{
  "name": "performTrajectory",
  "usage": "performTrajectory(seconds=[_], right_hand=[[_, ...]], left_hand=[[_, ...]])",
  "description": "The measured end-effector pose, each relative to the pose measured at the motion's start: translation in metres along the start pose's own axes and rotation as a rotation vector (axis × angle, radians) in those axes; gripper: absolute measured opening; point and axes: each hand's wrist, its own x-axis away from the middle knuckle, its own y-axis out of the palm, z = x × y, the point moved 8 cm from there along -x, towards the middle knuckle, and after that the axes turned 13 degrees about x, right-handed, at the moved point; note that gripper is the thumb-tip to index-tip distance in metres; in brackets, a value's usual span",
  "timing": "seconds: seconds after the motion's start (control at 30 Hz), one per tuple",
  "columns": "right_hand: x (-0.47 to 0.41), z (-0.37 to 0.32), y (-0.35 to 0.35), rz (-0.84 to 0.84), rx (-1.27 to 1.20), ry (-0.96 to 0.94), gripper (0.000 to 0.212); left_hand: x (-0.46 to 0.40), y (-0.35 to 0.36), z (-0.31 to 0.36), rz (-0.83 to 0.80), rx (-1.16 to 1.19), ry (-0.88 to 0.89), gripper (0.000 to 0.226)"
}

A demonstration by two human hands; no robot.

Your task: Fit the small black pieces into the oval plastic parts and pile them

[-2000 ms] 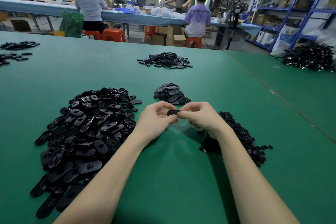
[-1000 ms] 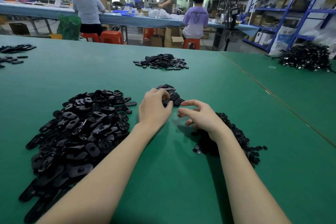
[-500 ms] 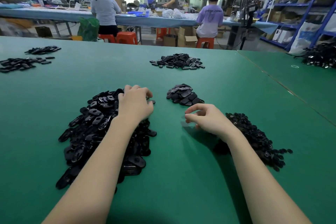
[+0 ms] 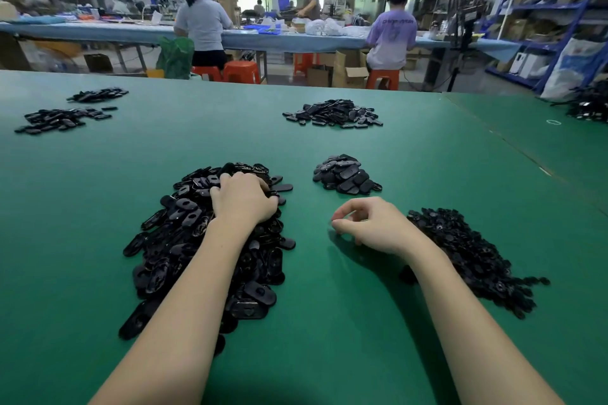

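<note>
- My left hand lies on top of the big heap of oval plastic parts at my left, its fingers curled down into the pile. I judge it is picking the next oval, but whether anything is already gripped I cannot tell, since the fingertips are buried among the parts.
- That heap sits just off my left forearm, so I can reach a fresh oval without leaning.
- My right hand hovers low over the bare green desk between the heaps. Its fingers are loosely curled, thumb and forefinger apart, and I see no piece between them. It looks ready to take something small.
- The small black pieces are heaped at my right, touching the outside of my right wrist. They are kept on that side, I think, so each hand has its own supply and the two meet in the middle.
- The smaller pile of finished parts lies just beyond the gap between my hands, apart from both supply heaps, so done work does not mix back in.
- Judging by the heaps, most of the job remains: the finished pile is far smaller than the oval heap.
- Further piles lie well away across the desk, out of easy reach.
- Next, I expect, the right hand must fetch a small piece from its heap.
</note>
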Motion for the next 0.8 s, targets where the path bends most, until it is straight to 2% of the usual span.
performTrajectory(seconds=[0.17,0.4,0.5,0.63,0.8], right_hand=[[0.001,0.001,0.001,-0.007,-0.011,0.003,0.005],[0.003,0.000,0.001,-0.031,-0.005,0.008,0.007],[0.004,0.000,0.000,-0.048,-0.011,0.009,0.007],[0.006,0.002,-0.006,-0.055,-0.024,0.009,0.007],[0.012,0.018,-0.036,0.004,0.024,0.052,0.009]], left_hand=[[0.001,-0.003,0.002,0.070,0.020,0.010,0.015],[0.006,-0.016,0.011,0.223,0.062,0.118,0.017],[0.009,-0.020,0.021,0.240,0.172,0.189,0.016],[0.017,-0.009,0.043,0.058,0.657,0.195,0.013],[0.039,0.031,0.076,-0.236,1.129,0.045,0.006]])
